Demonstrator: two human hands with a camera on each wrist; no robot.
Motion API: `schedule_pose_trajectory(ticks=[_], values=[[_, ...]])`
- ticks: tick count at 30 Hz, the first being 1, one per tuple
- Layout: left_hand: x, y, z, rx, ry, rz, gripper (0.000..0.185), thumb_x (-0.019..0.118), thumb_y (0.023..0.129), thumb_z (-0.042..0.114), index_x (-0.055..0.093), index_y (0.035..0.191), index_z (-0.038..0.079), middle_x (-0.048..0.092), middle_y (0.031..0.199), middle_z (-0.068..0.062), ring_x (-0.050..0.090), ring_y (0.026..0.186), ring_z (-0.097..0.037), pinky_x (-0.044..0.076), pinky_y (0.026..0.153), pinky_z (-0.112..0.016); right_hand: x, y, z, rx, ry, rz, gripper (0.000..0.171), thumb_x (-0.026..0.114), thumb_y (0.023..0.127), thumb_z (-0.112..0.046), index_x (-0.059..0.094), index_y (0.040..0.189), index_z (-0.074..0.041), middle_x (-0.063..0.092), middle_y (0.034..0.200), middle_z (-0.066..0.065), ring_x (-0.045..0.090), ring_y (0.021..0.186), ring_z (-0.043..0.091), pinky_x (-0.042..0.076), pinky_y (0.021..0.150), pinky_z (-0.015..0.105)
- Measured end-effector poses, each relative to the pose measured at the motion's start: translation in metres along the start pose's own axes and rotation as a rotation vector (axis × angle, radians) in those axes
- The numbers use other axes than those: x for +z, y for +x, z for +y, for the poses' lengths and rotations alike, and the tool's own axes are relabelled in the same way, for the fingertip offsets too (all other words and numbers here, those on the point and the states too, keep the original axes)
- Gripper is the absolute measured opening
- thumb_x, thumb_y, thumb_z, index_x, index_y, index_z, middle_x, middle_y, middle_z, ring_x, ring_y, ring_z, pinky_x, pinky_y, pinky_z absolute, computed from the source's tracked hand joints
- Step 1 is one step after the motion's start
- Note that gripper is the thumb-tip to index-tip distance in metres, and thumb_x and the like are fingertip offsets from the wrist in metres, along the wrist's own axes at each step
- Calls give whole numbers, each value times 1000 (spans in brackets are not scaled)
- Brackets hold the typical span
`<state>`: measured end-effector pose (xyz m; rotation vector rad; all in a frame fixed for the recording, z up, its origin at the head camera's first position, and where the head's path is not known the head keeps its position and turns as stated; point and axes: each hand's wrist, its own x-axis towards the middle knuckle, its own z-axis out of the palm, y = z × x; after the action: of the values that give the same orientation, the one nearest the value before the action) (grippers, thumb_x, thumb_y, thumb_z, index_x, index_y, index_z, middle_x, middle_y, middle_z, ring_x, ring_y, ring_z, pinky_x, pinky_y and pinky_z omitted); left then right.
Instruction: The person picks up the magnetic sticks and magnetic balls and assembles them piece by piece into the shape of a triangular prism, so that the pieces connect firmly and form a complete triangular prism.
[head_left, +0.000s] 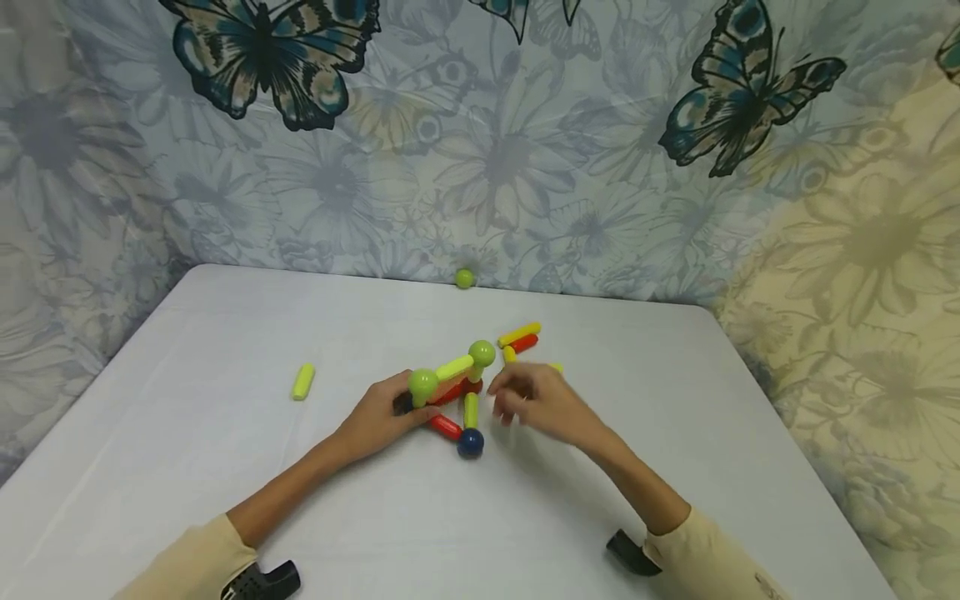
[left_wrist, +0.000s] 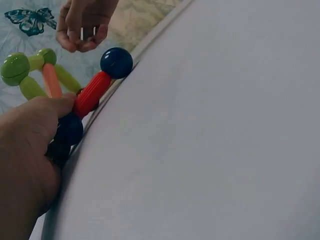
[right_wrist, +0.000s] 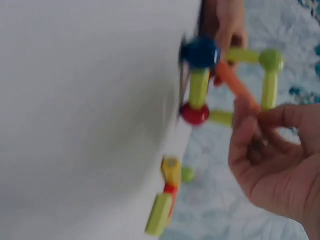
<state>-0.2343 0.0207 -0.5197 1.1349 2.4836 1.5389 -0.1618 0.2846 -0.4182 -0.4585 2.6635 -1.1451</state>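
A toy ball-and-rod structure stands on the table. Red, yellow-green and orange rods join dark blue balls, green balls and a red ball. My left hand grips its left side, with the thumb over a rod end by a dark blue ball. My right hand hovers just right of the structure, fingers loosely curled. Nothing shows between them in the head view. In the right wrist view, that hand overlaps the orange rod; the left wrist view shows it apart.
Behind my right hand lie loose rods, among them a yellow rod and a red rod. A yellow-green rod lies to the left. At the back edge of the white table, a green ball sits by the patterned wall.
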Motion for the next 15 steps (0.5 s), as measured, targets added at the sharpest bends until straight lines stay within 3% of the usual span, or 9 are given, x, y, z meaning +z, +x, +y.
schedule_pose_trajectory(ticks=[2, 5, 11, 15], values=[[-2, 8, -3, -52, -13, -3, 31, 81, 92, 25, 72, 120, 14, 74, 109, 2, 63, 103, -13, 53, 100, -34, -10, 13, 9, 94, -58, 74, 31, 65, 99, -8, 61, 128, 3, 73, 101, 16, 71, 83, 24, 57, 72, 27], [-5, 22, -9, -84, -20, -19, 28, 81, 92, 23, 74, 117, 12, 77, 110, -2, 67, 109, -18, 52, 105, -42, -18, 34, 22, 121, -93, -2, 41, 72, 98, -15, 59, 132, 3, 72, 108, 17, 72, 87, 25, 59, 76, 30], [-4, 49, -15, -85, -70, -63, 33, 79, 94, 22, 73, 124, 9, 78, 117, -6, 69, 114, -22, 52, 107, -45, -33, 60, 28, 118, -59, -166, 17, 75, 96, -15, 71, 103, -1, 74, 89, 14, 67, 76, 24, 56, 71, 32], [-2, 52, -13, -122, -96, -65, 33, 78, 95, 24, 73, 125, 10, 77, 117, -5, 67, 115, -21, 50, 109, -45, -41, 67, 27, 99, -85, -227, 14, 76, 95, -14, 74, 98, 0, 76, 87, 16, 67, 74, 22, 53, 70, 30]])
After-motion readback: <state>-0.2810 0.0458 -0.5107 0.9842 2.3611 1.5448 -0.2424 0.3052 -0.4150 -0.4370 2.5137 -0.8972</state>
